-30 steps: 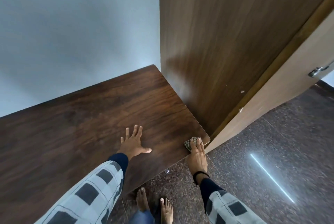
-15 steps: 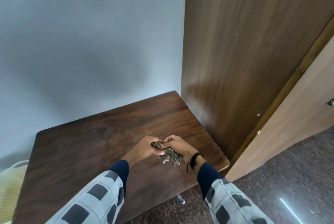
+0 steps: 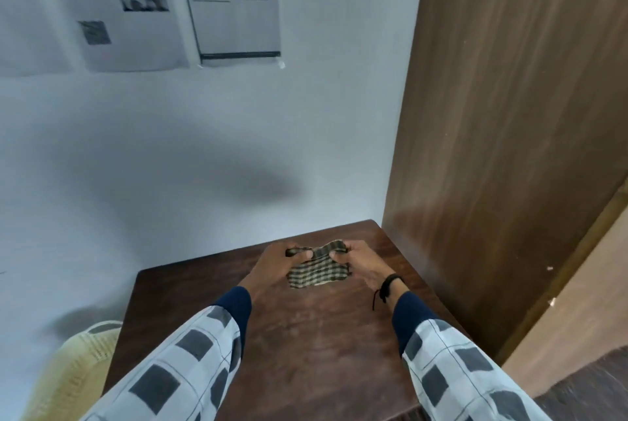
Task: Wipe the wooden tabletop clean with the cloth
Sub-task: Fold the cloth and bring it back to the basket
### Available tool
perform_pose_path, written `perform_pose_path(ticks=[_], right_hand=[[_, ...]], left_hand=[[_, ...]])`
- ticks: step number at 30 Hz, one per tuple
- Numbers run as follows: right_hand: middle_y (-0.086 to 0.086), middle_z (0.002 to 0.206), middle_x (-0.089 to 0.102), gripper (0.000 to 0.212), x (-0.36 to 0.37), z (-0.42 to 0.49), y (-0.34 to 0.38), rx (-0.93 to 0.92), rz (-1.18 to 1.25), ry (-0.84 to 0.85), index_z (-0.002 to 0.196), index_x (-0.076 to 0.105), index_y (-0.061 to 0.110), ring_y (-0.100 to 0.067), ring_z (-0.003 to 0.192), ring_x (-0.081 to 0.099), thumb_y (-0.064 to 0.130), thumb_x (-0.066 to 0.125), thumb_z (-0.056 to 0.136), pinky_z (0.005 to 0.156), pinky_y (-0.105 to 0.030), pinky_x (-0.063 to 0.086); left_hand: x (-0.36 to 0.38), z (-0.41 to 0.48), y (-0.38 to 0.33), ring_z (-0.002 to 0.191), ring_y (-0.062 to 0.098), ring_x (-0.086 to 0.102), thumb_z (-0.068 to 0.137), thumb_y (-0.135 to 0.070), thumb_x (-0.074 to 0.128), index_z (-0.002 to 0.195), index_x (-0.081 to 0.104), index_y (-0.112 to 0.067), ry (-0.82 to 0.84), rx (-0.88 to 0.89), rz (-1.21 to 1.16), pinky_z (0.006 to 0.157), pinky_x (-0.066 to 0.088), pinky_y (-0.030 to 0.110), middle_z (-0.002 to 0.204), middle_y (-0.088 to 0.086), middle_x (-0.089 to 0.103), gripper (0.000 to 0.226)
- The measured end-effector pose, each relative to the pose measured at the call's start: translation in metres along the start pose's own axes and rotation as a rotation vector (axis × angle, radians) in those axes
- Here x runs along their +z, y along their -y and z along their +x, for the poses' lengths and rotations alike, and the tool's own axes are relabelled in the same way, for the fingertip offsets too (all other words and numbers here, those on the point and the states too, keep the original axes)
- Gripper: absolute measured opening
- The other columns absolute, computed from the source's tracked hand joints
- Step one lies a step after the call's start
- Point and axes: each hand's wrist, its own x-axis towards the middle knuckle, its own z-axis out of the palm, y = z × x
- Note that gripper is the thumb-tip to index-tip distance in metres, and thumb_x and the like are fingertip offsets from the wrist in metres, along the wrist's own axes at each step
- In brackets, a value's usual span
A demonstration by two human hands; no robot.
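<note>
Both pinch cloth (image 3: 317, 274) top edge: L hand (image 3: 272, 267), R hand (image 3: 365, 264); long axis left-right.

A pale blue-white painted wall (image 3: 238, 149) carried printed white paper sheets (image 3: 234, 3), their text blurred, fixed side by side near the top. A soft grey shadow (image 3: 268, 184) fell across the wall below them. To the right stood a tall dark brown wood-grain panel (image 3: 509, 115), a lighter tan wooden surface (image 3: 577, 301) beside it, above dark speckled stone floor (image 3: 584, 383). A cream woven object (image 3: 74, 369) sat at lower left.
</note>
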Motion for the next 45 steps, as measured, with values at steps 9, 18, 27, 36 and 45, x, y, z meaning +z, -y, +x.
perform_pose_path(ticks=[9,18,27,36,45], right_hand=[[-0.005,0.107,0.078,0.015,0.048,0.035,0.033,-0.076,0.067,0.055,0.109,0.077,0.011,-0.022,0.099,0.075,0.017,0.068,0.098,0.081,-0.034,0.060],[0.008,0.095,0.079,0.008,0.098,0.088,0.069,-0.160,-0.133,0.218,0.100,0.076,0.019,-0.010,0.089,0.076,0.021,0.068,0.098,0.069,-0.020,0.059],[-0.007,0.106,0.078,0.013,0.193,0.118,0.088,-0.210,-0.182,0.326,0.105,0.074,0.014,-0.020,0.093,0.075,0.021,0.063,0.101,0.093,-0.044,0.059],[-0.007,0.109,0.073,0.016,0.305,0.133,0.119,-0.313,-0.220,0.331,0.108,0.066,0.013,-0.028,0.101,0.070,0.024,0.056,0.105,0.089,-0.047,0.059],[-0.006,0.093,0.072,0.020,0.429,0.141,0.087,-0.167,-0.158,0.301,0.118,0.063,0.014,-0.021,0.068,0.067,0.027,0.055,0.105,0.056,-0.034,0.058]], left_hand=[[-0.061,-0.010,0.010,0.092,0.024,0.071,0.084,-0.024,0.081,0.092,0.071,-0.004,-0.195,-0.120,-0.313,0.084,0.056,0.038,0.095,0.008,0.075,0.024],[-0.105,-0.021,0.024,0.099,0.017,0.073,0.093,-0.029,0.070,0.117,0.071,-0.015,-0.318,-0.198,-0.633,0.078,0.059,0.029,0.110,0.002,0.076,0.028],[-0.167,-0.058,0.063,0.092,0.017,0.075,0.085,-0.014,0.079,0.111,0.074,-0.013,-0.575,-0.295,-0.668,0.076,0.061,0.031,0.102,0.003,0.077,0.026],[-0.278,-0.088,0.098,0.099,0.023,0.071,0.094,-0.014,0.069,0.117,0.069,-0.012,-0.669,-0.287,-0.468,0.074,0.061,0.036,0.108,0.007,0.074,0.023],[-0.357,-0.129,0.179,0.092,0.023,0.068,0.101,-0.023,0.059,0.127,0.058,-0.013,-0.563,-0.425,-0.395,0.068,0.062,0.035,0.115,0.011,0.067,0.028]])
